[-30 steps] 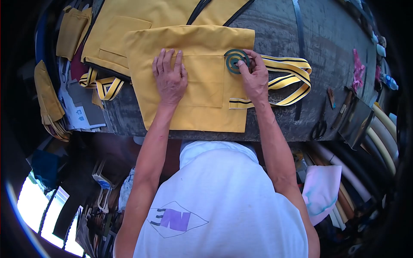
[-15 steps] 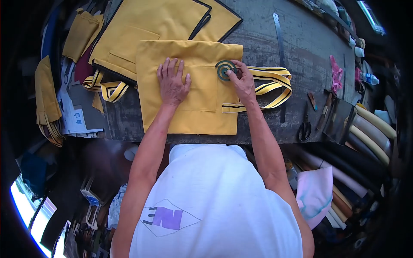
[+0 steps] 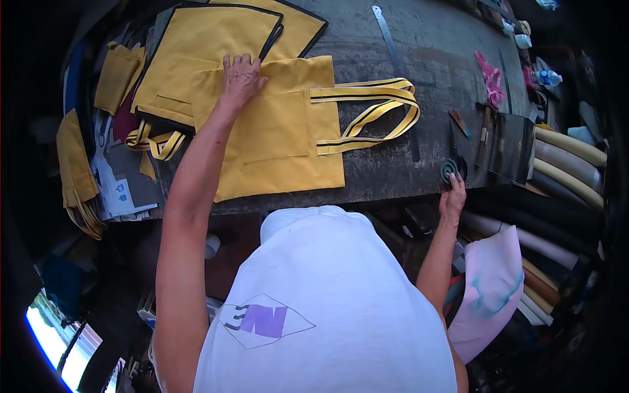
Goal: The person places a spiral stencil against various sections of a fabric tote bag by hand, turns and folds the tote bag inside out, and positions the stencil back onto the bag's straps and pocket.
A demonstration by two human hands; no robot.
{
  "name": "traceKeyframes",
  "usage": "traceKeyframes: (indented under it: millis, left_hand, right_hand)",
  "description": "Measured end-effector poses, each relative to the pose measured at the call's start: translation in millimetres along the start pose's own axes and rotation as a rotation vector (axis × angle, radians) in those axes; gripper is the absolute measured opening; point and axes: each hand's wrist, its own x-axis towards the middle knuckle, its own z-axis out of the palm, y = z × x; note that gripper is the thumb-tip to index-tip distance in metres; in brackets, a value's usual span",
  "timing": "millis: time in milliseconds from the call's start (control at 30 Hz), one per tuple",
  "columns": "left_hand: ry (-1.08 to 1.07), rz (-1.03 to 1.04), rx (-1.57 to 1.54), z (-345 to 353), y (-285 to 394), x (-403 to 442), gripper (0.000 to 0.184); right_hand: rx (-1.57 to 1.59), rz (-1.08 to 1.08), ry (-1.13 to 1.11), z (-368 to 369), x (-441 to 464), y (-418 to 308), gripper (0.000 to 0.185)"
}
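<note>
A yellow fabric bag panel (image 3: pixel 272 134) with a stitched pocket lies flat on the dark table. Two yellow straps (image 3: pixel 383 92) with black and white stripes loop out from its right side. My left hand (image 3: pixel 242 77) rests at the panel's top edge, fingers slightly bent and thumb apart; the fingertips' undersides are hidden. My right hand (image 3: pixel 452 194), at the table's front edge on the right, pinches a dark green spiral that looks like a mosquito coil (image 3: pixel 448 169). Black-handled scissors (image 3: pixel 462 168) lie right beside the coil, partly covered by it.
More yellow panels with black edging (image 3: pixel 216 33) are stacked at the back left. A metal ruler (image 3: pixel 386 39) lies behind the straps. A hammer (image 3: pixel 483 134) and a dark box (image 3: pixel 513 147) sit at the right, near rolls of material (image 3: pixel 570 170). Papers (image 3: pixel 121 190) lie left.
My right hand has carried the green coil off the panel, rightward to the scissors. My left hand has slid up to the panel's top edge. The view has shifted slightly.
</note>
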Motion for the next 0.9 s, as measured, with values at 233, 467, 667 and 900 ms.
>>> traceKeyframes:
  millis: [233,467,667,900]
  left_hand:
    - [0.006,0.494,-0.319,-180.4,92.9,-75.8,0.012]
    - [0.688,0.556,-0.005,-323.4,128.5,-141.7,0.018]
    - [0.764,0.735,-0.119,-347.1,154.3,-65.7,0.016]
    - [0.833,0.684,-0.112,-333.6,171.2,-139.4,0.016]
  right_hand:
    - [0.011,0.041,0.121,-85.2,-25.8,23.4,0.030]
    - [0.057,0.092,0.141,-111.6,-28.2,41.2,0.028]
    - [0.210,0.045,0.118,-144.2,5.4,100.0,0.030]
    - [0.072,0.242,0.244,-138.6,-58.3,105.5,0.029]
